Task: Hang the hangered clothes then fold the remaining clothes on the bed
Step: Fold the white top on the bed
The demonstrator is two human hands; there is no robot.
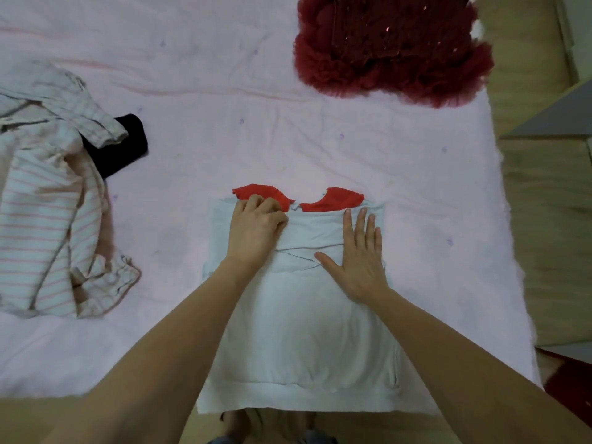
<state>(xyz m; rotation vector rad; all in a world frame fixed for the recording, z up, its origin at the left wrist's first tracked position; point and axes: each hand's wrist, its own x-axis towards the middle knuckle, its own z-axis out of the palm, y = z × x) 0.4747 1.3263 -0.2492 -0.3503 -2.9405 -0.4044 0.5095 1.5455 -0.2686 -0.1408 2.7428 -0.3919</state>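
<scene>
The white top (pixel 298 331) lies flat at the bed's (pixel 224 123) near edge. The left hand (pixel 256 225) pinches cloth by the red collar (pixel 333 200); the right hand (pixel 362 254), fingers straight, presses beside it. Best to smooth the sleeves square before folding upward.
</scene>
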